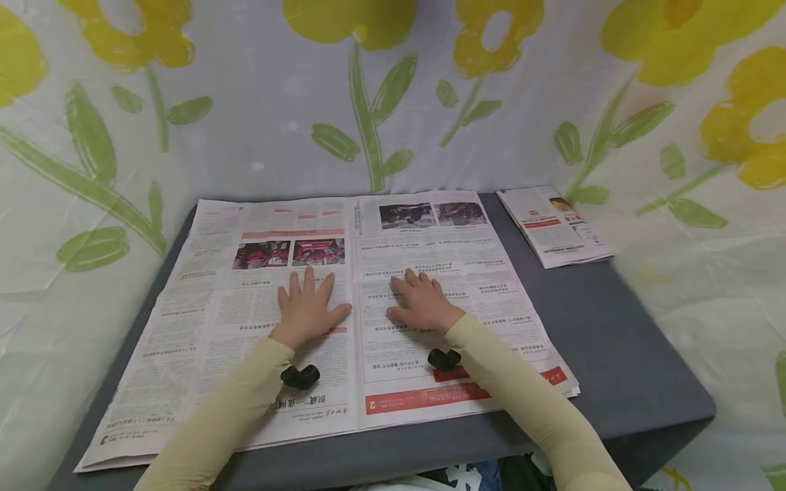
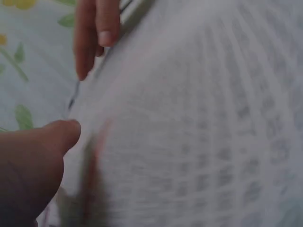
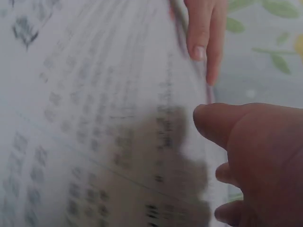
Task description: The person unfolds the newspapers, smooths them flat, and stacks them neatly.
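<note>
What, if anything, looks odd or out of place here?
The open newspaper appears upside down in the head view: its red banner and large headline, usually at a page's top, lie toward the near edge. Nothing looks spilled.

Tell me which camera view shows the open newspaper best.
The head view: both pages of the open newspaper appear almost whole there. The left wrist view shows only a blurred, close part of it; the right wrist view, likewise, just a slanted, soft-focus part.

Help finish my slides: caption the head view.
Left hand and right hand over a spread white newspaper on a grey table, folded white newspaper at right.
</note>
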The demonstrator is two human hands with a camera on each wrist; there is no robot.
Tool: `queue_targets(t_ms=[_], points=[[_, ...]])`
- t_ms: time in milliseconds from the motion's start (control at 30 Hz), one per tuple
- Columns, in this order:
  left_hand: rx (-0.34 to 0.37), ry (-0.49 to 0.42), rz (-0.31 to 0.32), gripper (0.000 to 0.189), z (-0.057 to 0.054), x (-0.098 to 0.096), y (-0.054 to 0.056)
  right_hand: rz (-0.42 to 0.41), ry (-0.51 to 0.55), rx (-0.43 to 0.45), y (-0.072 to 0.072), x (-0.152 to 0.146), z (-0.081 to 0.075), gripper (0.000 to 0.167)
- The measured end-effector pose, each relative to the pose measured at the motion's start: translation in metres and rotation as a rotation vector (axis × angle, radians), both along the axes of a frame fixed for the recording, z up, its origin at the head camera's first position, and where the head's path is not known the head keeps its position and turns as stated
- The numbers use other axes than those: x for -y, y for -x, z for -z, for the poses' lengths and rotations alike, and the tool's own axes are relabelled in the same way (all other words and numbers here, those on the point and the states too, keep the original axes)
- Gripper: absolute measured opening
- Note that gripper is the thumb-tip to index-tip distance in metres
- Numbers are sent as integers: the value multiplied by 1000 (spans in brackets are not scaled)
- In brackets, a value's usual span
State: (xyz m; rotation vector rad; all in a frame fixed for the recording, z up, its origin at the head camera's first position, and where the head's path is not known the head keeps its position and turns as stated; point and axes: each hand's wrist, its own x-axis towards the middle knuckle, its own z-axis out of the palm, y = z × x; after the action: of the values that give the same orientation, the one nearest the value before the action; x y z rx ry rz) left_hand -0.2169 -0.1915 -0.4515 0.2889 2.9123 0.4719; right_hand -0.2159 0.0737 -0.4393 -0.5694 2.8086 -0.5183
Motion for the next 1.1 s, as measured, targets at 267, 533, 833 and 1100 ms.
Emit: queue_targets(t_ms=[267,533,833,1100], points=[[-3,5,-30,87,20,-5,5,36,-72,26,5,7,10,72],[-38,-24,-26,86,25,11,2,53,-69,35,8,-10,16,76],[-27,-43,-170,94,29,102,3,221,-56,34,12,-89,20,83],[-47,-35,-275,100,27,162,-4,307,-81,74,7,-149,22,85]])
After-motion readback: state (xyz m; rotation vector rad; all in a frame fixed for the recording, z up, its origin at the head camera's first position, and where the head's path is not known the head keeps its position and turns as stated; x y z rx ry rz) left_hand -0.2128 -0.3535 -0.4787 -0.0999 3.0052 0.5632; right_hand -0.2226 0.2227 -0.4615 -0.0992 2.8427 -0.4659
